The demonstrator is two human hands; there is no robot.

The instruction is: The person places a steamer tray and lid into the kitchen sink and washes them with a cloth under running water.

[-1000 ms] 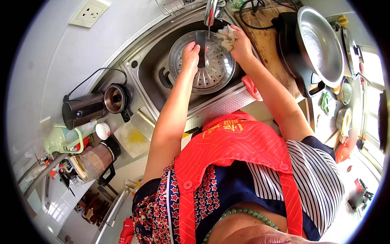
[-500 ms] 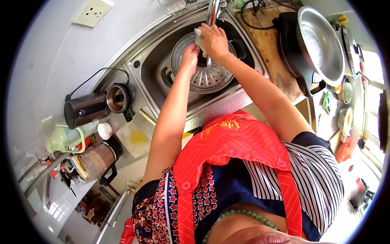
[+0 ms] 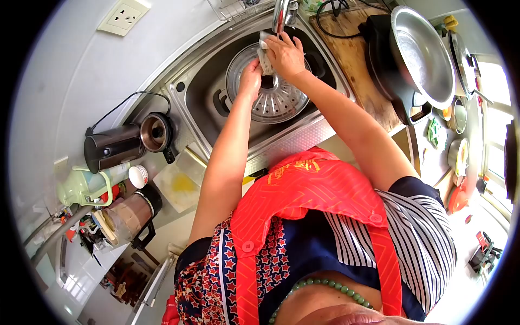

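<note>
A round glass lid [image 3: 249, 51] lies over a pot in the sink, and a slotted steamer plate [image 3: 279, 103] shows through it. My left hand [image 3: 251, 79] is closed on the lid's dark handle [image 3: 267, 82], which is mostly covered. Under the faucet [image 3: 279, 16], my right hand [image 3: 285, 56] presses a pale cloth [image 3: 266, 52] against the handle area, its fingers partly spread over the cloth. One black pot handle [image 3: 220, 103] sticks out at the left.
The metal sink [image 3: 197, 92] surrounds the pot. On the right are a wooden board [image 3: 360, 76], a black appliance [image 3: 382, 70] and a tilted metal bowl [image 3: 425, 57]. A dark kettle [image 3: 114, 147] and an open metal cup [image 3: 156, 131] stand left.
My right hand has moved left from the lid's right side to the handle, bringing the cloth with it. My left hand stays at the handle. The pink cloth at the sink's edge is no longer visible.
</note>
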